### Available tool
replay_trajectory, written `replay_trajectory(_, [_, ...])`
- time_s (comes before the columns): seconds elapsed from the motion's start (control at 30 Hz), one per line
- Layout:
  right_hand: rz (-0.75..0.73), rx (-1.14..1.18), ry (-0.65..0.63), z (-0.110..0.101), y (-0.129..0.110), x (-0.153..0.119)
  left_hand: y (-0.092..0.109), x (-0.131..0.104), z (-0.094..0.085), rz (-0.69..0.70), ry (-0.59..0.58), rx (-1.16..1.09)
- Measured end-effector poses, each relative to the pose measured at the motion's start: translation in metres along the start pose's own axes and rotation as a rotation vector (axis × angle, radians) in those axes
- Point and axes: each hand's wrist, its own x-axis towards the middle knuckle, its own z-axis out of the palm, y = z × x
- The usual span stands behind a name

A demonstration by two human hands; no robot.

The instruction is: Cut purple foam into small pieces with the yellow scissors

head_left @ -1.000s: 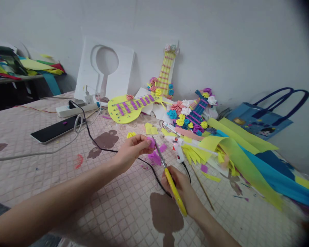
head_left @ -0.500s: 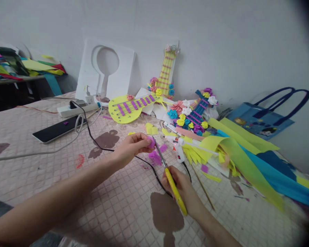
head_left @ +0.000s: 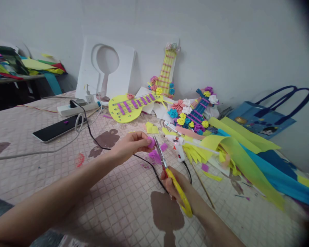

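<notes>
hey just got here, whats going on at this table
A person is working with scissors and a small purple piece. The left hand pinches the purple piece, and the right hand holds the yellow-handled scissors, their blades right beside it; whether they touch it is hard to tell. Purple scraps lie on the table beneath, with a white glue gun to their right. Farther back lies a yellow guitar shape.

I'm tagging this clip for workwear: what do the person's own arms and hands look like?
The left hand and right hand are both ungloved, and the forearms are bare, with no sleeve in view. No watch or bracelet shows.
</notes>
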Motion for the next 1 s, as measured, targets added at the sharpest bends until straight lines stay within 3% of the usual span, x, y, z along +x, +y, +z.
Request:
replay_trajectory(0.6, [0.051,-0.005,0.027,0.0,0.003,0.005,0.001,0.0,0.0,-0.003,-0.01,0.012])
replay_trajectory(1.0, [0.066,0.012,0.104,0.007,0.021,0.006,0.001,0.0,-0.001,-0.005,-0.015,0.018])
